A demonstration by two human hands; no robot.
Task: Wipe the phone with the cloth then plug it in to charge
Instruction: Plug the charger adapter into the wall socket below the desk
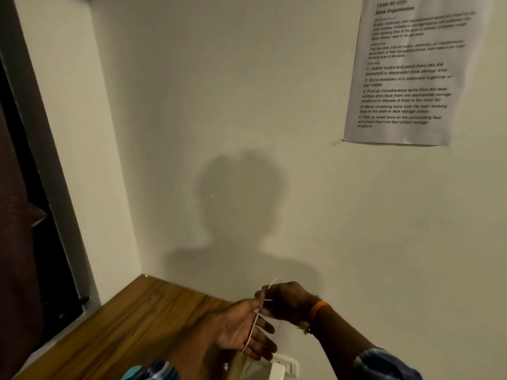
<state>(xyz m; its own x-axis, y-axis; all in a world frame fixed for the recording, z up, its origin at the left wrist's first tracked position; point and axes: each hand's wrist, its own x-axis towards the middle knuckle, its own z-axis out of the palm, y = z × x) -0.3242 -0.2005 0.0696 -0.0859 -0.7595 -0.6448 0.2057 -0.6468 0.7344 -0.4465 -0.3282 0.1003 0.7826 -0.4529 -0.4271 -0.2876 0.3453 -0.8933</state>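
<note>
Head view: the phone and the cloth are nowhere to be seen, so whether the wipe is finished cannot be told from here. What shows is the charging end of the job. A thin white cable (pixel 256 319) runs between the two hands just above the far edge of the wooden desk (pixel 131 325), close to the cream wall (pixel 247 105). At the bottom edge a white socket plate (pixel 288 364) sits on the wall, with a white block, probably the charger (pixel 275 373), in front of it; the cable seems to lead down toward it, though the lower run is lost in blur. My reading is that the person is sorting out the lead before the plug-in, so fitting it to the phone is left to do.

The left hand (pixel 244 333) is palm up and loose, its fingers (pixel 264 329) spread apart, and the cable lies across the palm and between them rather than being pinched. The right hand (pixel 285 300), with an orange band (pixel 319 308) at the wrist, is curled closed with its fingers (pixel 267 294) drawn together on the upper part of the cable, a small loop of which stands up above the knuckles. A printed sheet (pixel 408 69) is taped to the wall at upper right, well apart from the hands.
</note>
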